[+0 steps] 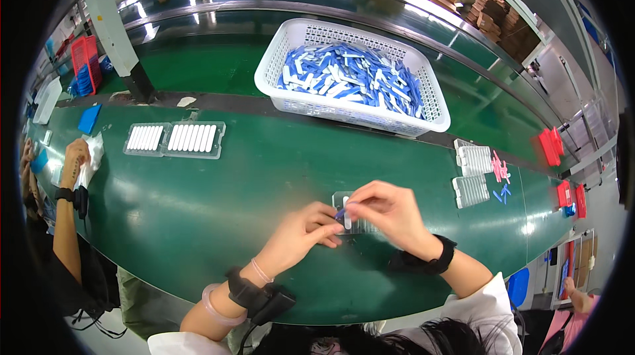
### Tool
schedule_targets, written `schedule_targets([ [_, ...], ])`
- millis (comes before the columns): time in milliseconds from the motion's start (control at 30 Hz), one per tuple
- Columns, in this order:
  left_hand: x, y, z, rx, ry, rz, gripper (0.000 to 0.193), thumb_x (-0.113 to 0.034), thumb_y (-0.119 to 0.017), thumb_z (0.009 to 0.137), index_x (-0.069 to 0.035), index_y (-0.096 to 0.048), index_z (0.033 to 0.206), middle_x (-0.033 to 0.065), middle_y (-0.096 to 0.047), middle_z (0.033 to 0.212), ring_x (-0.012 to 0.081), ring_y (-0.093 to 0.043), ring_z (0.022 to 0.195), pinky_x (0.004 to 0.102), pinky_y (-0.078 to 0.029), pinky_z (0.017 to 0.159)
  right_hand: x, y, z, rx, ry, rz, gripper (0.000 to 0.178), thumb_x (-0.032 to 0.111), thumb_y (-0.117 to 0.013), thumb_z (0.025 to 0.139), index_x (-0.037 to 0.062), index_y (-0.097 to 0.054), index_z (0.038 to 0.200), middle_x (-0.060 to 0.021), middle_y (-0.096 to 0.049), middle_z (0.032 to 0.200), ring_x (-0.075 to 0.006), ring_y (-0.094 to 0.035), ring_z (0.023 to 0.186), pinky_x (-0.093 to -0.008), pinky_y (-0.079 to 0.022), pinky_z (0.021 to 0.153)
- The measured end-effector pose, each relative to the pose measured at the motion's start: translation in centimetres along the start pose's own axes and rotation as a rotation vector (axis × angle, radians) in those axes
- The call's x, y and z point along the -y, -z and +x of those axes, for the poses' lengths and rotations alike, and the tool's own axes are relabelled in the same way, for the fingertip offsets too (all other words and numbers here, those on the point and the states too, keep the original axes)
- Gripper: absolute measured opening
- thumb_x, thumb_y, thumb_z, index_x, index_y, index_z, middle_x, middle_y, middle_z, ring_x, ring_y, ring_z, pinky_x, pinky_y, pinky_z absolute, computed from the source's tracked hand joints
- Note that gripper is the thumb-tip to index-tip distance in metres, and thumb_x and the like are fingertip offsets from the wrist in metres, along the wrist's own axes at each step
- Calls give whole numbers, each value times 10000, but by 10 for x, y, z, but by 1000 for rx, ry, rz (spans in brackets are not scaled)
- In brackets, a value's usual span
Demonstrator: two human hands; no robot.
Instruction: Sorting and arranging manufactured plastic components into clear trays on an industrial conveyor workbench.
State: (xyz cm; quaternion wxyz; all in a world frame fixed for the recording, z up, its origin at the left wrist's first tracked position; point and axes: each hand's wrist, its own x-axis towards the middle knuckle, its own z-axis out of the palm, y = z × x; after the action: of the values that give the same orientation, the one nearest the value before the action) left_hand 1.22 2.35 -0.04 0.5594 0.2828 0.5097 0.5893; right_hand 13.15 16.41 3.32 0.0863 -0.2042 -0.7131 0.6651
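Observation:
A small blue strip (340, 213) sits between my two hands, just above a clear plastic tray (339, 197) on the green table. My right hand (391, 215) pinches it from the right, and the curled fingers of my left hand (305, 228) close on its left end. Right under the fingertips, a white strip (347, 220) lies in the tray's left slot. The tray's ribbed slots run on to the right, partly covered by my right hand. Past my hands, a white perforated basket (278, 51) holds a heap of blue and white strips (350, 74).
Two clear trays with white strips (195, 137) lie left on the table. At right are stacked clear trays (471, 191), pink pieces (501, 168) and blue pieces (504, 192). A co-worker's hand (77, 153) is at far left. A post (112, 18) stands behind.

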Motion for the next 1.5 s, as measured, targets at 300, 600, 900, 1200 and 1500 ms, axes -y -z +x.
schedule_targets([
  [300, -9, 12, 2, -175, -139, 129, 191, -95, -536, 844, 11, -495, 997, 118, -617, 888, 165, -615, 759, 237, -480, 625, -3, 7, -38, 144, 623, -1168, 324, 162, -630, 721, 3, -518, 980, -122, -548, 992, -254, -515, 960, -333, -424, 814],
  [600, -90, 1, 27, -200, -541, 1444, 97, -121, -529, 815, -31, -518, 851, 130, -592, 742, 285, -589, 657, 354, -456, 572, -5, 48, -12, 169, 395, -1206, 792, 214, -684, 671, 5, -249, 1299, -146, -405, 1229, -327, -372, 1148, -442, -329, 934],
  [900, -167, 78, 180, -349, -720, 2070, 175, -211, -492, 820, -40, -522, 796, 129, -587, 721, 306, -578, 686, 385, -449, 575, -33, 31, 13, -77, 518, -1279, 758, 278, -678, 663, -10, -323, 1266, -175, -444, 1211, -320, -444, 1085, -454, -337, 911],
  [1200, -150, 42, 216, -66, 296, 1765, 879, -671, -634, 534, 105, -571, 941, 240, -577, 970, 322, -587, 820, 368, -472, 701, -38, 29, 13, -105, 485, -1285, 766, 285, -669, 673, -6, -298, 1277, -186, -428, 1227, -324, -428, 1100, -441, -327, 931],
  [1500, -127, 82, 226, -191, -77, 1758, 607, -480, -682, 626, 65, -583, 874, 215, -600, 877, 334, -576, 815, 363, -446, 737, -42, 31, 17, -162, 490, -1259, 743, 252, -697, 642, -5, -348, 1246, -184, -451, 1189, -330, -451, 1060, -461, -338, 905],
])
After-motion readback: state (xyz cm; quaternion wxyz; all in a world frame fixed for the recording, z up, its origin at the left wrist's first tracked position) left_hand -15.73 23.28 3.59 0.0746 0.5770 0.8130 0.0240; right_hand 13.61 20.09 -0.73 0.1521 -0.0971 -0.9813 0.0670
